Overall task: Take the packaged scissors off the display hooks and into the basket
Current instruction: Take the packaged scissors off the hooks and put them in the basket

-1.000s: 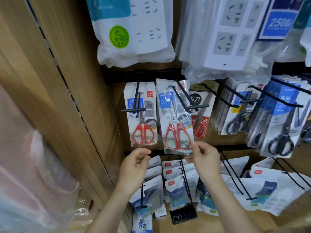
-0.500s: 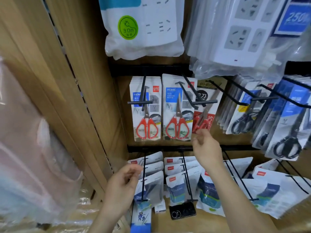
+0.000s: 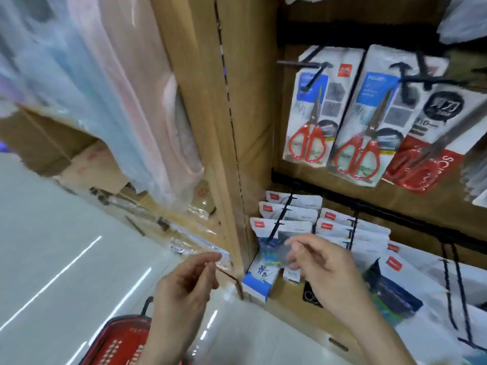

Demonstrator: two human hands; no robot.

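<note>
judging by what shows, the work is barely begun, or at least far from over. the shelf point(image 3: 253, 101), a wooden upright with black rails, fills the right half, and pale floor point(image 3: 52, 233) spreads across the lower left. the basket point(image 3: 123, 318), red, sits on the floor at the bottom edge, below the left grip; only a corner of it is in view, and whether any pack lies in it i cannot tell.

three scissors packs hang on the upper rail: the left pack point(image 3: 316, 109) and the middle pack point(image 3: 369, 122), both white with red-handled scissors, and the red pack point(image 3: 427, 143), partly behind the middle one. each is threaded on a black hook point(image 3: 305, 65), so none of these three has been taken down yet. more may hang further right, outside the view. pouches point(image 3: 290, 209) on the lower rail are no part of the job.

both hands hover low, well below the packs and apart from them. the left grip point(image 3: 181, 288) is loosely curled, thumb and forefinger tips nearly meeting, with nothing seen between them. the right grip point(image 3: 324, 267) is relaxed and half spread in front of the pouches, holding nothing. the frame is blurred, so fine detail is unsure.

left to do, as i judge it: lift each pack off its hook and lower it into the basket.
</note>
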